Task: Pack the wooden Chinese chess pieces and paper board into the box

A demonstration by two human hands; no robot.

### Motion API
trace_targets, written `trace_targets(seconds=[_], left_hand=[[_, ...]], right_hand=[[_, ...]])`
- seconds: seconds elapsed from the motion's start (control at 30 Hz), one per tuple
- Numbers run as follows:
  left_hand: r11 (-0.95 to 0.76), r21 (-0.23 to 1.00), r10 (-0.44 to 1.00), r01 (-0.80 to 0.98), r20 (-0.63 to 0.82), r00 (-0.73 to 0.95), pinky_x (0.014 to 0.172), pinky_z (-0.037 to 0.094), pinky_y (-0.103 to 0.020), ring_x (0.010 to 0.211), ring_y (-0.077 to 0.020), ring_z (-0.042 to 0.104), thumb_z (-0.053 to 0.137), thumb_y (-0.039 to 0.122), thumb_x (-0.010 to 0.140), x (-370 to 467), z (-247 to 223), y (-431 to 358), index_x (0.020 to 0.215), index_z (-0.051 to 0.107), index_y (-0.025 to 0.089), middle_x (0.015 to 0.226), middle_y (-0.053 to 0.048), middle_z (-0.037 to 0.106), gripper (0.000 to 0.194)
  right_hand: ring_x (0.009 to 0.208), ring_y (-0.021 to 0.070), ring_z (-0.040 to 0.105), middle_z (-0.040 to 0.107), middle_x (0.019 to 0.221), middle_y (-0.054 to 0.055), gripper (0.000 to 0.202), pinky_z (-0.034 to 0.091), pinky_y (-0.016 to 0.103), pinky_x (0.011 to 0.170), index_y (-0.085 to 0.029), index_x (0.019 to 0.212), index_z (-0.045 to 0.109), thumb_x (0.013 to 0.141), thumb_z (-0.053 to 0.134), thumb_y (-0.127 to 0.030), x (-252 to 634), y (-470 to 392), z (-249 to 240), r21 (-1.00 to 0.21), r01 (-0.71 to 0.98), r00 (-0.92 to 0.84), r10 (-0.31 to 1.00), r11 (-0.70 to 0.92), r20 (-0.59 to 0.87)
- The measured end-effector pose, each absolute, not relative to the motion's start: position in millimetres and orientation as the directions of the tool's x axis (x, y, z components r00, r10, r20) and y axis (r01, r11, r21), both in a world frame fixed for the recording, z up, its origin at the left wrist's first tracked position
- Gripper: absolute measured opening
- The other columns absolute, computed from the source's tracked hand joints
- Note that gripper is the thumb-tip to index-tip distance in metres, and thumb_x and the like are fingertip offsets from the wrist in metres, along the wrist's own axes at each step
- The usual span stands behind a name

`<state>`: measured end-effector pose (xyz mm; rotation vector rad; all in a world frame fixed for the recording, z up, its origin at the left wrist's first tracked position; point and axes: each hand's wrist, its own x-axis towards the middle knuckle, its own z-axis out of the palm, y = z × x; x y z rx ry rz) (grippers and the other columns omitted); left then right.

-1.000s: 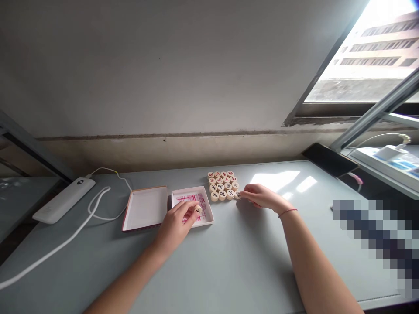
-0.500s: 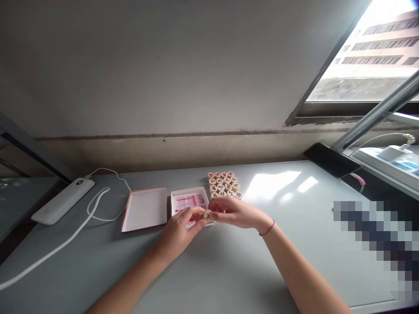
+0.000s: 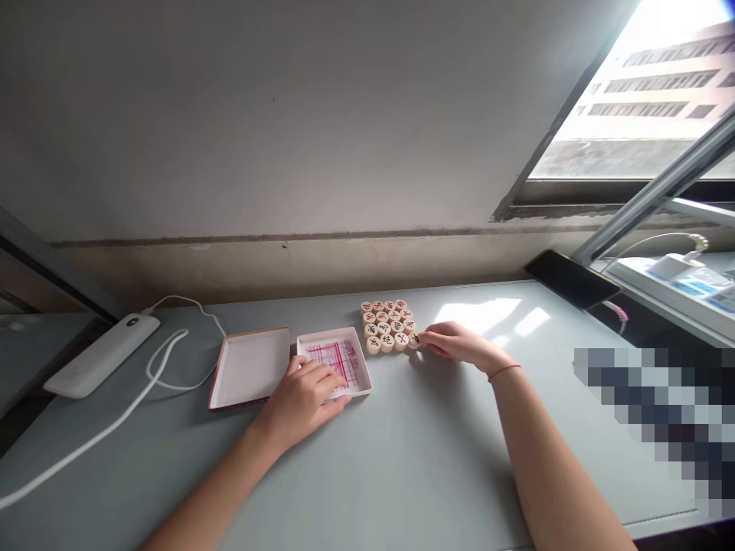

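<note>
Round wooden Chinese chess pieces (image 3: 383,327) stand packed in a block, with red characters on the far rows and black ones nearer me. At the block's near right corner, my right hand (image 3: 453,342) pinches a Chinese chess piece (image 3: 414,341) between thumb and fingers. My left hand (image 3: 304,398) lies over the near left part of a shallow white box (image 3: 364,373), its fingers loosely bent over the rim and thumb apart. Red-lined printing shows in the box. Left of it lies a second shallow tray-like box part (image 3: 256,370), white inside with dark red outer sides.
A white power strip (image 3: 103,356) with a white cable (image 3: 115,422) lies at the left. At the back right a black phone (image 3: 573,279) leans near a metal post. Sunlight falls on the grey tabletop (image 3: 425,459). A pixelated patch covers the right side.
My right hand has moved right from above the box to the block's near right corner, with the chess piece. My left hand has let go of that piece and dropped back onto the box.
</note>
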<state>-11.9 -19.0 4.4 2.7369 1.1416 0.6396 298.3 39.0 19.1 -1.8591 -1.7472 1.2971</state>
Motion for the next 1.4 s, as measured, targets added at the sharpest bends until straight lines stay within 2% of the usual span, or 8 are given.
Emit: trace_targets(seconds=[0.27,0.43,0.57,0.77,0.87,0.97,1.1,1.4], left_hand=[[-0.665,0.259,0.747,0.701,0.254,0.615,0.080,0.039,-0.033,0.086,-0.0187,0.059,0.053,0.032,0.089,-16.3,10.6,-17.6,0.093,0.063,0.021,0.089,-0.002,0.065,0.016],[-0.460,0.249,0.887,0.852,0.151,0.436,0.084,0.042,-0.038,0.096,-0.0240,0.055,0.055,0.045,0.084,-35.2,18.4,-11.4,0.114,0.056,0.024,0.113,-0.008,0.053,0.036],[-0.277,0.263,0.954,0.924,-0.038,0.296,0.087,0.041,-0.042,0.099,-0.0269,0.052,0.058,0.055,0.077,-48.0,32.9,-14.8,0.119,0.051,0.029,0.108,-0.006,0.050,0.050],[-0.242,0.263,0.902,0.934,-0.294,0.316,0.090,0.037,-0.040,0.092,-0.0241,0.058,0.057,0.036,0.081,-39.6,54.4,-28.1,0.115,0.053,0.029,0.098,-0.003,0.058,0.035],[-0.280,0.272,0.889,0.921,-0.289,0.356,0.088,0.037,-0.038,0.087,-0.0210,0.060,0.052,0.026,0.085,-34.3,54.5,-29.0,0.102,0.059,0.026,0.092,-0.002,0.060,0.018],[-0.294,0.250,0.894,0.923,-0.270,0.358,0.084,0.039,-0.035,0.083,-0.0207,0.061,0.052,0.024,0.085,-32.8,50.4,-28.0,0.086,0.062,0.023,0.088,-0.002,0.061,0.010],[-0.319,0.249,0.887,0.915,-0.263,0.381,0.081,0.040,-0.034,0.077,-0.0190,0.061,0.050,0.023,0.086,-33.2,44.6,-27.4,0.079,0.062,0.021,0.083,-0.002,0.061,0.013],[-0.326,0.252,0.889,0.911,-0.245,0.386,0.082,0.041,-0.034,0.074,-0.0185,0.062,0.051,0.032,0.088,-35.6,41.3,-28.2,0.079,0.063,0.021,0.083,-0.002,0.064,0.019]], right_hand=[[0.056,0.0106,0.038,0.050,0.064,-0.002,0.041,0.027,0.022,0.049,-0.019,0.068,0.053,0.070,0.057,-0.060,301.0,40.1,13.0,-0.606,0.784,-0.145,0.911,-0.133,-0.387],[0.056,0.0114,0.040,0.054,0.067,0.000,0.037,0.028,0.023,0.049,-0.019,0.067,0.053,0.072,0.057,-0.055,298.3,39.0,13.2,-0.516,0.854,-0.139,0.928,-0.065,-0.347],[0.054,0.0106,0.040,0.053,0.064,-0.001,0.035,0.028,0.023,0.048,-0.019,0.067,0.053,0.075,0.055,-0.053,305.7,36.2,22.3,-0.548,0.835,-0.171,0.922,-0.052,-0.348],[0.052,0.0102,0.041,0.051,0.061,-0.002,0.024,0.033,0.022,0.049,-0.020,0.071,0.049,0.087,0.044,-0.037,257.0,22.4,40.7,-0.578,0.785,-0.192,0.975,0.223,0.116],[0.075,0.0166,0.053,0.060,0.079,0.004,0.013,0.043,0.026,0.065,-0.019,0.083,0.055,0.088,0.044,-0.024,206.0,14.7,37.1,-0.403,0.768,-0.434,0.867,0.498,0.246],[0.087,0.0216,0.053,0.060,0.090,0.009,0.012,0.044,0.031,0.074,-0.016,0.092,0.057,0.087,0.046,-0.016,165.0,13.8,26.8,-0.151,0.757,-0.608,0.769,0.636,0.197],[0.089,0.0255,0.053,0.060,0.100,0.015,0.022,0.044,0.034,0.075,-0.010,0.104,0.056,0.086,0.044,-0.012,140.0,21.2,17.5,0.040,0.792,-0.610,0.790,0.609,0.059],[0.086,0.0259,0.056,0.062,0.090,0.014,0.018,0.042,0.033,0.072,-0.010,0.095,0.059,0.084,0.046,-0.017,122.3,33.2,7.9,-0.008,0.854,-0.521,0.854,0.521,-0.005]])
